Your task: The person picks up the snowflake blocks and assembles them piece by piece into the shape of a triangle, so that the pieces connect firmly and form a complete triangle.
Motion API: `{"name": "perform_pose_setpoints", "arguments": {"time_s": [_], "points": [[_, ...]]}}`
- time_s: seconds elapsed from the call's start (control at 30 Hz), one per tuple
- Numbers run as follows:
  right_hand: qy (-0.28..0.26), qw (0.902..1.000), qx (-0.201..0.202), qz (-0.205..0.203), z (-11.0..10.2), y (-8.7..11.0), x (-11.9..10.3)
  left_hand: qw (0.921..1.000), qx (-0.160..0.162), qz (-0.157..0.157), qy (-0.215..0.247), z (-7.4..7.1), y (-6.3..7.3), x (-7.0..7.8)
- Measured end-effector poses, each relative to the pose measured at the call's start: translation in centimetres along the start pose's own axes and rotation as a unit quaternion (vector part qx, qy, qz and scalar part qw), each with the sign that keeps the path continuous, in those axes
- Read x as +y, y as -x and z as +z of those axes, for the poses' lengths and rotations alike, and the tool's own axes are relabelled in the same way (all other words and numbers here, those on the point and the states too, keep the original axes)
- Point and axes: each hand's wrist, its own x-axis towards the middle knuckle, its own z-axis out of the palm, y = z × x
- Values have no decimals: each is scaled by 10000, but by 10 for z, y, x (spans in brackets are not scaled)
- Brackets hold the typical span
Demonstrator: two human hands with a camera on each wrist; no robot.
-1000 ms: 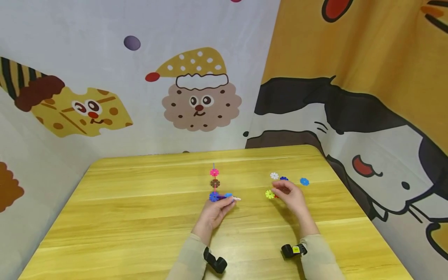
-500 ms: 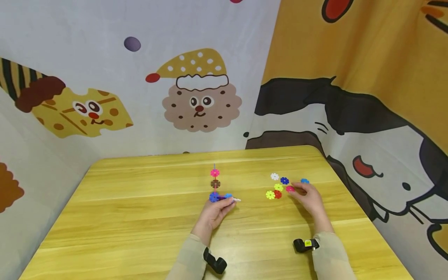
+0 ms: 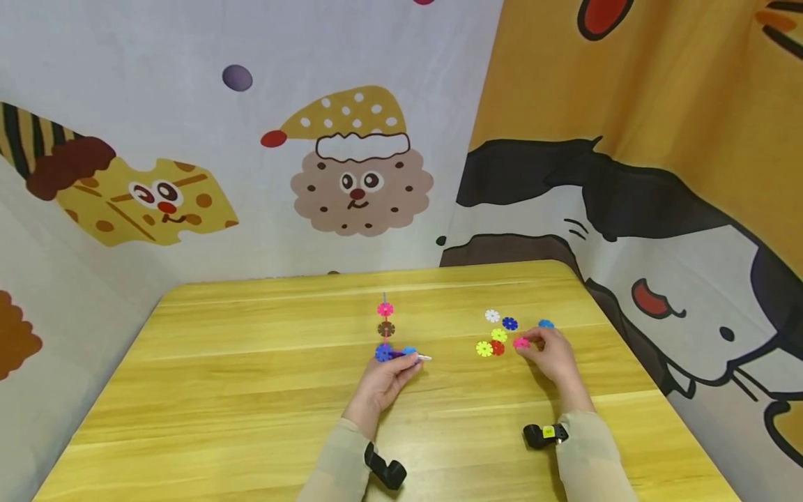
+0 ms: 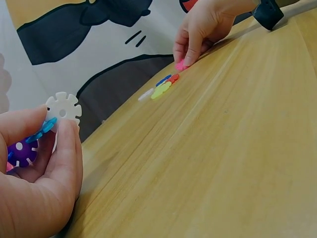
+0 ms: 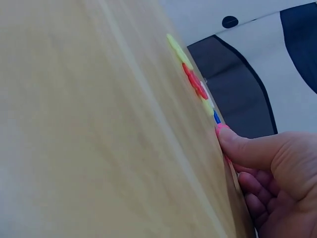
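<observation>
My left hand [image 3: 384,385] pinches a string of interlocked plastic snowflake discs. Running away from it are a blue disc [image 3: 383,352], a brown disc [image 3: 385,329] and a pink one. In the left wrist view, a white disc [image 4: 63,103] sticks out past the thumb, joined to a light blue disc [image 4: 44,129] with a purple disc [image 4: 22,152] behind. Over at the right, my right hand [image 3: 553,355] pinches a loose pink snowflake disc [image 3: 520,343] between thumb and fingers, low at the table. Fingers partly hide this disc.
Left of the right hand lie loose discs: white [image 3: 492,316], dark blue [image 3: 510,323], red [image 3: 498,348] and two yellow, one being the nearer yellow disc [image 3: 484,348]. A light blue disc [image 3: 546,324] sits behind that hand. Printed curtains [image 3: 251,230] border the wooden table [image 3: 219,390].
My right hand moved right from the yellow and red discs to the pink disc, which then shifted slightly nearer in its grip. My left hand and its string of discs stayed put.
</observation>
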Motion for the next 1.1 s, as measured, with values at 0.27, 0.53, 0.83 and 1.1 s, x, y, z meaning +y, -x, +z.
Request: {"name": "perform_pose_setpoints", "arguments": {"time_s": [0.27,0.53,0.83,1.1], "points": [[-826,9962,181,186,8,12,-16,10000,-42,3,-4,-1,-1,0],[-2208,9742,-442,144,32,21,-59,10000,-28,-1,-24,0,-1,0],[-3035,9453,-1192,-116,62,29,-96,10000,65,7,49,1,-2,-1],[-3306,9311,-1537,-95,74,30,-110,10000,27,21,-84,0,-2,-1]]}}
